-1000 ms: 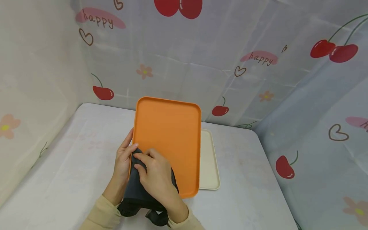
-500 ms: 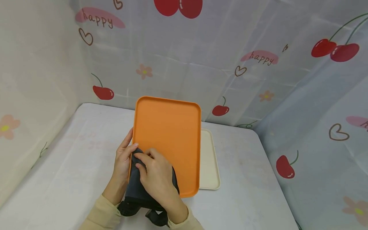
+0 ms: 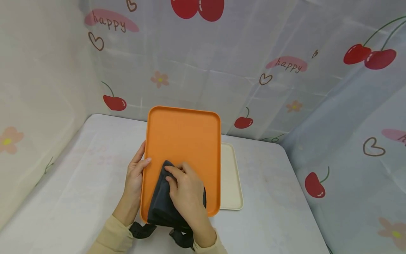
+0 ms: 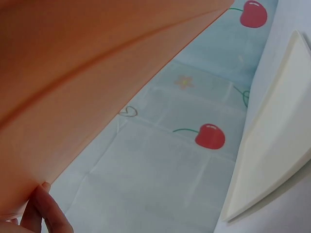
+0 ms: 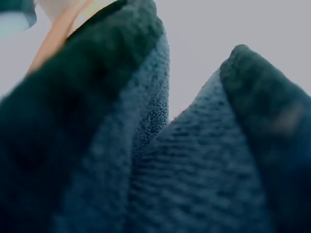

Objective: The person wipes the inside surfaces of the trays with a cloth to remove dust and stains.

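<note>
An orange tray (image 3: 184,137) is held up at a tilt with its inner face toward the head camera. My left hand (image 3: 134,180) grips its left edge, thumb over the rim and fingers behind. In the left wrist view, the fingers (image 4: 48,211) pinch the edge below the broad orange underside (image 4: 73,116). My right hand (image 3: 188,194) pinches a dark grey cloth (image 3: 158,204) against the lower part of the tray face. Folds of the cloth (image 5: 194,174) fill the right wrist view and hide the right fingers there.
A cream tray (image 3: 231,176) lies on the white-covered table (image 3: 266,197) behind the orange one, partly hidden by it. A curtain (image 3: 203,70) printed with cherries stands along the back. Black wrist straps (image 3: 142,231) show near the sleeves.
My right hand has slid the cloth to the right, away from the tray's left rim and the left thumb. The orange tray has shifted very slightly left; the left hand keeps its grip.
</note>
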Motion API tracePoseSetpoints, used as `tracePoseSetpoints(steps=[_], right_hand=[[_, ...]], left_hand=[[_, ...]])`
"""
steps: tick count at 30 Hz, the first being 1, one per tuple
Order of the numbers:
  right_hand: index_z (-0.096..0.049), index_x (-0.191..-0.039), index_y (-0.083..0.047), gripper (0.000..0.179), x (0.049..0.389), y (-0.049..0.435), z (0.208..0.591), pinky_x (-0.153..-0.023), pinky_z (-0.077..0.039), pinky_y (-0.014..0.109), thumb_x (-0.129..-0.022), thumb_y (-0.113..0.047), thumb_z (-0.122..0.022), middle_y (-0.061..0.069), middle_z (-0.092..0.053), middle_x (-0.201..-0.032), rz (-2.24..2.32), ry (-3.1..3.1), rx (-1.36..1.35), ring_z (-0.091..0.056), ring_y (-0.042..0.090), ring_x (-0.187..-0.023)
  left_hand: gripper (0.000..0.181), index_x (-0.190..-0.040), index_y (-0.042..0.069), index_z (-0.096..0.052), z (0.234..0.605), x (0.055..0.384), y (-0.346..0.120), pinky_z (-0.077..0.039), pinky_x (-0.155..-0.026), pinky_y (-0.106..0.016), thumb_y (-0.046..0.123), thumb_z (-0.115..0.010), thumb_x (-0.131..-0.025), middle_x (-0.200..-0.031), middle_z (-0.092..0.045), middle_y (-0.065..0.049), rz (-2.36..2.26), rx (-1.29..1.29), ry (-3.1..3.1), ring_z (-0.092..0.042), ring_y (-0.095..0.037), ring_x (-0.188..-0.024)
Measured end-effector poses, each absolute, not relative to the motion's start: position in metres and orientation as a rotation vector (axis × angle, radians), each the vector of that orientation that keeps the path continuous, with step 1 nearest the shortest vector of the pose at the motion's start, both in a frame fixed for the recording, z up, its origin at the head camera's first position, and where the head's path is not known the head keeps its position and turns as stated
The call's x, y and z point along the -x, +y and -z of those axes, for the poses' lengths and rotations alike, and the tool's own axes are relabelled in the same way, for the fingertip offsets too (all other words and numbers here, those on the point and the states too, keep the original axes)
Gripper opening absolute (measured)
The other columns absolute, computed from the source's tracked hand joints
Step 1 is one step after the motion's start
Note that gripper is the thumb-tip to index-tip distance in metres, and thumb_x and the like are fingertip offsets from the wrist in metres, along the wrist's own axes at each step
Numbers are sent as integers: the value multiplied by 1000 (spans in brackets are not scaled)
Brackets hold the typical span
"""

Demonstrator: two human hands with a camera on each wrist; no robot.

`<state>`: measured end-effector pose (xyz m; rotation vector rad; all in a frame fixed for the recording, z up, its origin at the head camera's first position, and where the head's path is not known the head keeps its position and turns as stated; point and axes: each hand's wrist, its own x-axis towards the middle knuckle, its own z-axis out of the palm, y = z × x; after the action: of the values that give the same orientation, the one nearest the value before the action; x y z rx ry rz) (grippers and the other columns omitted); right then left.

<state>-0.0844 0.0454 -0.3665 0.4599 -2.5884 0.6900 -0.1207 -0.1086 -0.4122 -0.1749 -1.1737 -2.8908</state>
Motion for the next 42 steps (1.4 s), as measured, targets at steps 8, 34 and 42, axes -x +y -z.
tracePoseSetpoints(steps=[8, 34, 42], right_hand=[[-77, -107, -20, 24, 86, 68, 367, -52, -42, 16, -83, -18, -78, -2, -64, -90, -717, -2581, -321, -58, 11, -66], [-77, -108, -14, 26, 96, 132, 386, -77, -55, 42, -82, -11, -78, 4, -66, -92, -882, -2571, 50, -66, 25, -89], [-77, -107, -13, 26, 95, 131, 389, -83, -54, 43, -81, -11, -78, 5, -67, -93, -944, -2557, 47, -66, 26, -93]], left_hand=[[53, -152, 23, -37, 411, 121, -110, -56, -87, -22, 2, -39, -103, -135, -59, 12, 2911, 174, -1112, -65, -6, -108], [56, -151, 23, -40, 410, 121, -115, -57, -85, -24, -3, -39, -101, -131, -64, 7, 2962, 183, -985, -68, -10, -105], [56, -149, 22, -43, 410, 122, -115, -57, -85, -23, -5, -38, -101, -131, -64, 7, 2958, 184, -972, -67, -10, -106]])
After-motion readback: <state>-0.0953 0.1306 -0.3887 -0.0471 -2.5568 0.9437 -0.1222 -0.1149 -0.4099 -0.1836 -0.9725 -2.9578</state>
